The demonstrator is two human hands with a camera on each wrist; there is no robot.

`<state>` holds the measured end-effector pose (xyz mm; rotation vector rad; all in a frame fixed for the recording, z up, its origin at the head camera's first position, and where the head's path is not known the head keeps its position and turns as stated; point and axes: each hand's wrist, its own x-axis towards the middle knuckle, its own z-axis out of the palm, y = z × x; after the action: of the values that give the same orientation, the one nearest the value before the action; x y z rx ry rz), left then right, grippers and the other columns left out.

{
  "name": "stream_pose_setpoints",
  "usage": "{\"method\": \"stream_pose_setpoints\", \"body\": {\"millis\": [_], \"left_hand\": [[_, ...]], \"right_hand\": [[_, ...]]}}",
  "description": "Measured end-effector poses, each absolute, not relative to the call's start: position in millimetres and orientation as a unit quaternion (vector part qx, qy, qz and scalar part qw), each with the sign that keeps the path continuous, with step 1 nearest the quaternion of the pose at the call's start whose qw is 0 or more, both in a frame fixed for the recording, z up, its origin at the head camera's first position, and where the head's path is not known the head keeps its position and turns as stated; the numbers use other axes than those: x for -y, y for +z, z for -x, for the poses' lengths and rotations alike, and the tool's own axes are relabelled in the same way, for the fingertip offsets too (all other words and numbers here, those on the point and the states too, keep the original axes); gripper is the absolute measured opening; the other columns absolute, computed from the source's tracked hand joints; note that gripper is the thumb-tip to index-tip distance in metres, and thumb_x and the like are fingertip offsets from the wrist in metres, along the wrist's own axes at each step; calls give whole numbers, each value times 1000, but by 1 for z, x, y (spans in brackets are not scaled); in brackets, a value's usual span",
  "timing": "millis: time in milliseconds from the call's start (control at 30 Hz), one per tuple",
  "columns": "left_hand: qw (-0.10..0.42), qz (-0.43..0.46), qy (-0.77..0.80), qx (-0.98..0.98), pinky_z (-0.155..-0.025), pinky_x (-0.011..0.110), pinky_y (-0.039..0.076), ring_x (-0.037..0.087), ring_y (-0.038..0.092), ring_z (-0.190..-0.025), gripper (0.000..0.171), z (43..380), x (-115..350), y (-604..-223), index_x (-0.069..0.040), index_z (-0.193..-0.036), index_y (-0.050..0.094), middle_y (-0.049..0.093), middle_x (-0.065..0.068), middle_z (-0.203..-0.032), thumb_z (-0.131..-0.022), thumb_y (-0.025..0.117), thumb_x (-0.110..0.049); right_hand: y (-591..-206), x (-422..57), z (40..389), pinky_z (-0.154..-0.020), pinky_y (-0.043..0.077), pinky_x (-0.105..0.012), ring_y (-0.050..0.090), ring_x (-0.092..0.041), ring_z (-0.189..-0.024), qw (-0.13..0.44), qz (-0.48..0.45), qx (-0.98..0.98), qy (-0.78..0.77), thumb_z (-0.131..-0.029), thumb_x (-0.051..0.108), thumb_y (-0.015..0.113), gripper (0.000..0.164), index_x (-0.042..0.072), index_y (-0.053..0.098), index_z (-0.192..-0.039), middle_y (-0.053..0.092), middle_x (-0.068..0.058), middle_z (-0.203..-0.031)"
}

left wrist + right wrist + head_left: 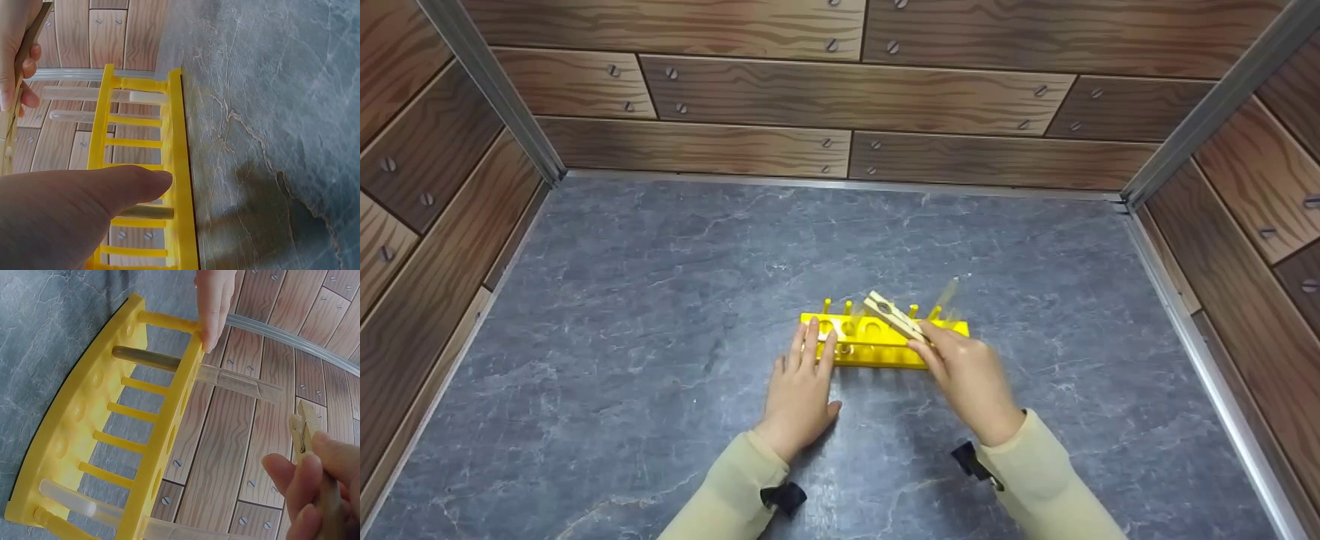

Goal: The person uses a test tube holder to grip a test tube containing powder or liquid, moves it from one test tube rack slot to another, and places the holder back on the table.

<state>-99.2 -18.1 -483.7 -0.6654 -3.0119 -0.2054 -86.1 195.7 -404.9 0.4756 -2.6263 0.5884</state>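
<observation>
Clip: wooden clip (901, 322), held slantwise above the yellow rack, tip toward the rack's left half. In the right wrist view a gap shows between tip and nearest tube mouth.
Right hand: right hand (969, 379) grips the clip near its rear end, fingers curled round; probably held far back to keep fingers away from the glass.
Rack: yellow rack (179, 146), standing on the table, directly below the clip.
Left hand: left hand (802, 394), fingers fairly straight, laid over the rack's left end; likely steadying a light stand. Hands apart.
Dark tube: dark-filled tube (146, 358), seated upright in a hole near the left hand, clear glass rising above the top bar.
White tube: white-bottomed tube (67, 498), in the right end.
Clear tube: clear tube (73, 116), rounded end up; looks slipped over a rear peg, perhaps to drain.
Surroundings: grey marbled table (660, 300), plank-patterned walls (847, 94) beyond.
</observation>
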Motion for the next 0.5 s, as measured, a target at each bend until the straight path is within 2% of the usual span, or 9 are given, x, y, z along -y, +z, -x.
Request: {"method": "stream_pose_setpoints", "body": {"millis": [167, 400, 500], "left_hand": [[26, 215, -66, 974, -98, 54, 36, 37, 12, -139, 98, 99, 18, -484, -5, -148, 20, 10, 22, -153, -76, 72, -47], [25, 217, -67, 973, -99, 55, 35, 37, 12, -139, 97, 99, 18, -482, -5, -148, 20, 10, 22, -152, -76, 71, -48], [22, 217, -68, 974, -99, 55, 35, 37, 10, -139, 98, 99, 18, -482, -5, -148, 19, 9, 22, -153, -77, 70, -48]], "right_hand": [[-406, -193, 88, -54, 53, -28, 64, -19, -64, 209, -187, 938, 203, -87, 21, 65, 26, 2, 67, -104, 70, -11, -86], [-405, -189, 89, -47, 45, -22, 52, -11, -52, 198, -185, 942, 197, -88, 22, 64, 23, 5, 68, -103, 69, -7, -80], [-405, -188, 90, -48, 46, -24, 56, -12, -53, 201, -186, 943, 190, -87, 22, 65, 24, 6, 69, -105, 70, -7, -81]]}}
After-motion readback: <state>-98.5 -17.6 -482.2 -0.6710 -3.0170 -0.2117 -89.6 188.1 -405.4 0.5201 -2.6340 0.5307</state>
